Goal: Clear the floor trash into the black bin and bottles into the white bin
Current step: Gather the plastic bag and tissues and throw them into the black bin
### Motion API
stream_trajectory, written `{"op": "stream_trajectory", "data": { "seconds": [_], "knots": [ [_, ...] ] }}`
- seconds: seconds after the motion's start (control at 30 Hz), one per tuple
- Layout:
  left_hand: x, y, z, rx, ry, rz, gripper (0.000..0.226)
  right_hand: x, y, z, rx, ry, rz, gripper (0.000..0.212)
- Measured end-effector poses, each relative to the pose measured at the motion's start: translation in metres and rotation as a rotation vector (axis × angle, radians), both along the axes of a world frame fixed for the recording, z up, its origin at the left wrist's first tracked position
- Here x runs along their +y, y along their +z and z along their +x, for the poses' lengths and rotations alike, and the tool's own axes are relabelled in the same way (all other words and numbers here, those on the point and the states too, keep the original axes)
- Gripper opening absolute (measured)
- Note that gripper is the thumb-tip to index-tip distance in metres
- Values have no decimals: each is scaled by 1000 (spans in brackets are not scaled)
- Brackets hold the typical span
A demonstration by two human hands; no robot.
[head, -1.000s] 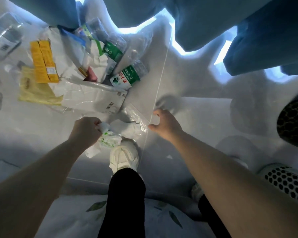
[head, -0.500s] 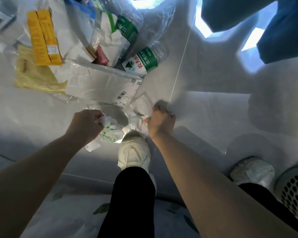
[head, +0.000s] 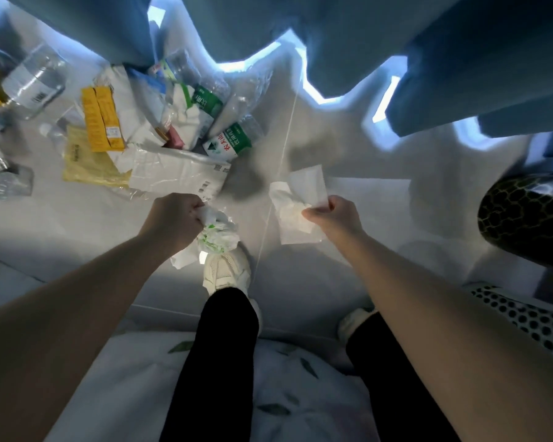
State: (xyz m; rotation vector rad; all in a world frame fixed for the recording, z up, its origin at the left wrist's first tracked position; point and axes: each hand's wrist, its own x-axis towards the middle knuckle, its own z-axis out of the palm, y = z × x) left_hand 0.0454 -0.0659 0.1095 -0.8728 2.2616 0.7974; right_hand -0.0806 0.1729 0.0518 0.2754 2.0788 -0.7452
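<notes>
Blue curtains (head: 348, 36) are hung across the top, and bright light is seen beneath their folds. The pale floor (head: 380, 148) is crossed by a thin seam. White leaf-printed bedding (head: 300, 393) is spread along the bottom edge.

Floor (head: 364, 256): we see smooth pale tiles with a soft sheen.
Bottles (head: 233, 140): clear glossy plastic, dented, with shiny green labels.
Yellow boxes (head: 103, 119): matt card.
Crumpled bag (head: 217, 232): thin, wrinkled plastic film.
White sheet (head: 297, 202): thin and partly see-through; paper or film, we cannot tell.
Curtain (head: 396, 33): matt blue cloth.
Black bin (head: 524, 218): glossy, honeycomb-patterned.
White bin (head: 524, 317): matt perforated plastic.
</notes>
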Motion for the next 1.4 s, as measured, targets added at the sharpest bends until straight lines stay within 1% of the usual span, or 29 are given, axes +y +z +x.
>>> {"op": "stream_trajectory", "data": {
  "seconds": [0.1, 0.27, 0.3, 0.43, 0.47, 0.53, 0.67, 0.83, 0.93, 1.0, 1.13, 1.23, 1.3, 1.37, 1.4],
  "knots": [
    [22, 29, -29, 7, -56, 5, 14, 31, 36, -22, 46, -77, -14, 28],
    [73, 68, -80, 54, -125, 17, 21, 85, 88, -52, 44, -210, -41, 52],
    [84, 74, -90, 64, -131, 22, 21, 95, 95, -57, 54, -227, -40, 52],
    [132, 97, -129, 97, -243, 7, 7, 137, 120, -78, 95, -264, -38, 31],
    [144, 104, -139, 98, -264, 1, 9, 148, 127, -85, 103, -269, -47, 29],
    [171, 119, -161, 107, -282, 20, 8, 172, 144, -97, 123, -305, -67, 28],
    [230, 148, -208, 113, -344, 37, 19, 230, 170, -123, 173, -419, -84, 36],
    [308, 165, -261, 98, -414, 67, 17, 323, 191, -150, 252, -615, -75, 33],
    [360, 166, -290, 122, -433, 111, 19, 384, 190, -161, 260, -773, -49, 28],
    [395, 162, -308, 143, -463, 150, 16, 418, 186, -166, 263, -851, -34, 25],
    [462, 142, -344, 251, -449, 214, 11, 466, 171, -172, 274, -966, -8, 27],
    [511, 120, -371, 314, -435, 265, 18, 492, 163, -173, 302, -936, 38, 29],
    [539, 98, -382, 323, -446, 259, 22, 505, 159, -172, 347, -931, 68, 27],
    [561, 71, -387, 296, -491, 194, 26, 514, 155, -169, 383, -947, 95, 26],
    [568, 59, -387, 238, -534, 170, 35, 517, 153, -167, 393, -951, 101, 25]
  ]
}}
